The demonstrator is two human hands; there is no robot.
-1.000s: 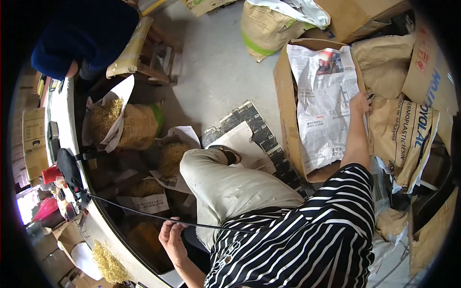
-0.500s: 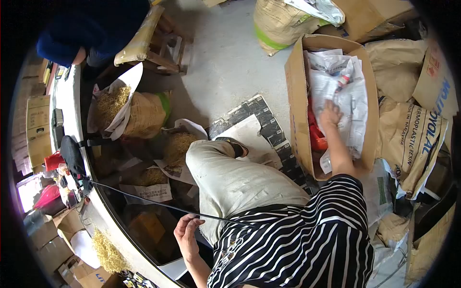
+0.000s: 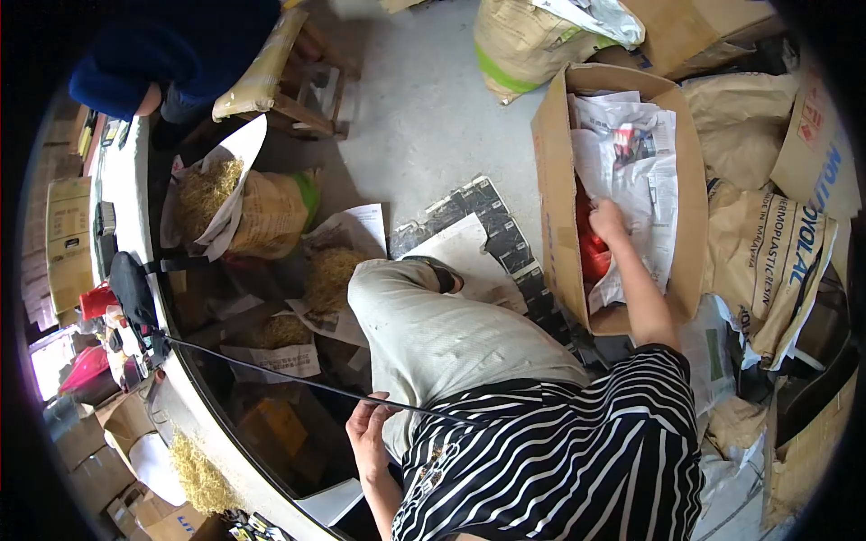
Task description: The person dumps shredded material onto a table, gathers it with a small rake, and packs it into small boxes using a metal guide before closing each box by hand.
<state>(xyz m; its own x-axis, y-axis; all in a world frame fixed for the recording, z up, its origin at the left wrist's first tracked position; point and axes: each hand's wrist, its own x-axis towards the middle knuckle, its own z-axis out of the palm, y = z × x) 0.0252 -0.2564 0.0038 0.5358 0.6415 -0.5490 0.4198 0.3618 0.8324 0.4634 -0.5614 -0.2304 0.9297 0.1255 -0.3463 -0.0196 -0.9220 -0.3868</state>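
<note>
**Right grip (image 3: 609,221) resting at the edge of printed paper (image 3: 648,194) in a carton (image 3: 559,171)**

Nearest, a black-and-white striped shirt (image 3: 550,451) is filling the lower view, with pale trousers (image 3: 460,334) showing beyond it. The left grip (image 3: 370,435) is hanging beside the shirt, its fingers loosely bunched; a black cord (image 3: 271,370) is crossing them, but I cannot tell whether they are pinching it.

Farther out, the right grip is lying inside the open carton, fingers curled. The printed paper is lying under and just beyond it, spreading toward the carton's far end, while something red (image 3: 593,260) is showing just beside the hand, along the left wall. Whether the fingers are clamped on the paper I cannot tell, as their tips are hidden. The paper is carrying a small coloured picture; its text is too small to read.

Right of the carton, a brown sack (image 3: 753,270) is showing "OYOLAC" in blue, with "HERMOPLASTIC RESIN" and "MADE IN" in dark print. To the left, straw-like shreds (image 3: 200,469) are lying by a white-edged counter (image 3: 194,388).

Farthest off, another person in dark blue (image 3: 180,54) is staying near a wooden stool (image 3: 298,108), and a green-banded sack (image 3: 510,54) is standing on the grey floor (image 3: 415,99).
</note>
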